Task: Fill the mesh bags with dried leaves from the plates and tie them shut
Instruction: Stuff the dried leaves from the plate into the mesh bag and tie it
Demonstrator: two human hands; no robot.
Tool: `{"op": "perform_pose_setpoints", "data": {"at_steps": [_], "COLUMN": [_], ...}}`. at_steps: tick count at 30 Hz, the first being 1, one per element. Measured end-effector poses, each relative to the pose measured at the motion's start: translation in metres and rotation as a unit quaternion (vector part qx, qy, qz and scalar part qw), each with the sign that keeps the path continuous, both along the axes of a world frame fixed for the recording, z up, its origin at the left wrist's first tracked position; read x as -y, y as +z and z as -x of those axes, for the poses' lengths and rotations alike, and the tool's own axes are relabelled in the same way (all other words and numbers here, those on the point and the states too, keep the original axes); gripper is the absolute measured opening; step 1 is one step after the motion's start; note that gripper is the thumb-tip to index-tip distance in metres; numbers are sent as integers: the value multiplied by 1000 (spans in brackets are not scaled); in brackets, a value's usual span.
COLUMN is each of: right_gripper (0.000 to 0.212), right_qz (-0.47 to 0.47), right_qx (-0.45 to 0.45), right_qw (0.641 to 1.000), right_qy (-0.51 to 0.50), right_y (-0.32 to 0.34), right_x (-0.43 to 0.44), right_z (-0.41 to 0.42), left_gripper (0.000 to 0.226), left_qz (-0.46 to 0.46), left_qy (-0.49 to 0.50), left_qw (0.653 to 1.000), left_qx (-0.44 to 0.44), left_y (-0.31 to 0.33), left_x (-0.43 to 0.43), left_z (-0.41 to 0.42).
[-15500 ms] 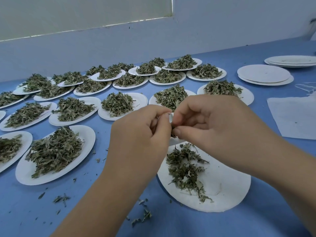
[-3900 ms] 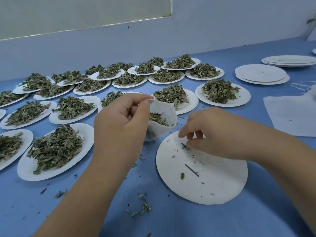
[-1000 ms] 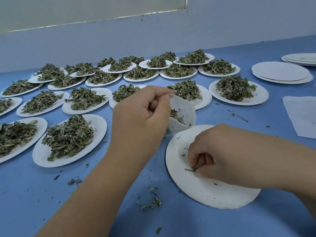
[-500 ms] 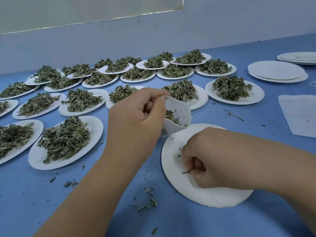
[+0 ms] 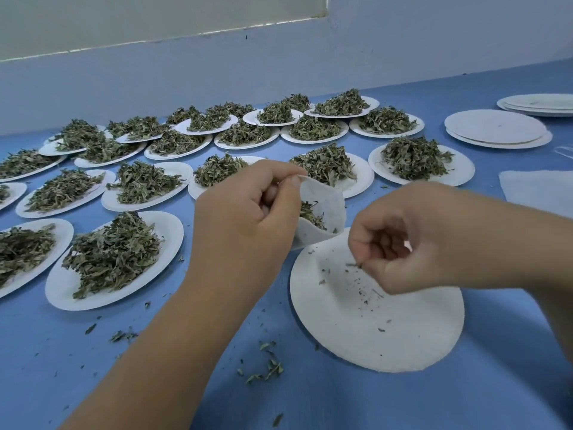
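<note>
Left hand (image 5: 245,218) at centre frame, grip pinching the rim of a white mesh bag (image 5: 328,193) between thumb and forefinger, with the mouth held open toward the right. Bag hangs just above the far edge of the near paper plate (image 5: 387,336). Dried leaves (image 5: 311,215) sit in its bottom.

Right hand (image 5: 400,240) right of centre, above the same plate and just beside the bag mouth. Grip narrow, fingertips pinched on a small leaf scrap (image 5: 353,264).

Near paper plate lies flat on the blue bench (image 5: 496,392), lower right of centre, with crumbs and specks on it. Loose leaf bits (image 5: 266,369) on the bench at bottom centre, beside the left forearm.

Left and upper middle of frame: rows of heaped plates (image 5: 62,294), each white and piled with dried leaves, the nearest at lower left. Stack of bare plates (image 5: 496,128) at upper right, second stack (image 5: 536,105) behind it at the frame edge. Flat white material (image 5: 539,190) at the right edge, cannot tell whether it is bags. Pale wall (image 5: 279,63) behind the bench.
</note>
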State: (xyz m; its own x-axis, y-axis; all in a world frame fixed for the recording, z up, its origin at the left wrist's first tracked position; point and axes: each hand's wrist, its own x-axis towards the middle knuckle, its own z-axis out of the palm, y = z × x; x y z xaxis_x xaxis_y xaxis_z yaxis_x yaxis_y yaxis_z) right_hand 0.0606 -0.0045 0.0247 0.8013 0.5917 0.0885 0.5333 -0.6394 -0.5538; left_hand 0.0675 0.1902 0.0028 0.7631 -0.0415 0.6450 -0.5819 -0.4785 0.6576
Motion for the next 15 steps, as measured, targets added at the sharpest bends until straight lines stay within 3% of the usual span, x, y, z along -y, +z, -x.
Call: {"op": "perform_pose_setpoints", "data": {"at_steps": [7,11,15], "right_gripper": [9,10,7], "right_qz": [-200,-151,-101], "right_qx": [84,147,144], "right_qw": [975,974,979], "right_qy": [-57,-85,-103], "right_y": [10,4,-2], "right_x": [-1,-10,-20], "right_z": [1,0,-2], "left_gripper": [19,18,17], "left_qz": [-50,-47,-46], "left_qy": [15,10,16], "left_qw": [999,999,999], "left_qx": [13,10,8], "left_y": [-4,-6,-7], "left_x": [3,8,11], "left_z": [0,2,2]}}
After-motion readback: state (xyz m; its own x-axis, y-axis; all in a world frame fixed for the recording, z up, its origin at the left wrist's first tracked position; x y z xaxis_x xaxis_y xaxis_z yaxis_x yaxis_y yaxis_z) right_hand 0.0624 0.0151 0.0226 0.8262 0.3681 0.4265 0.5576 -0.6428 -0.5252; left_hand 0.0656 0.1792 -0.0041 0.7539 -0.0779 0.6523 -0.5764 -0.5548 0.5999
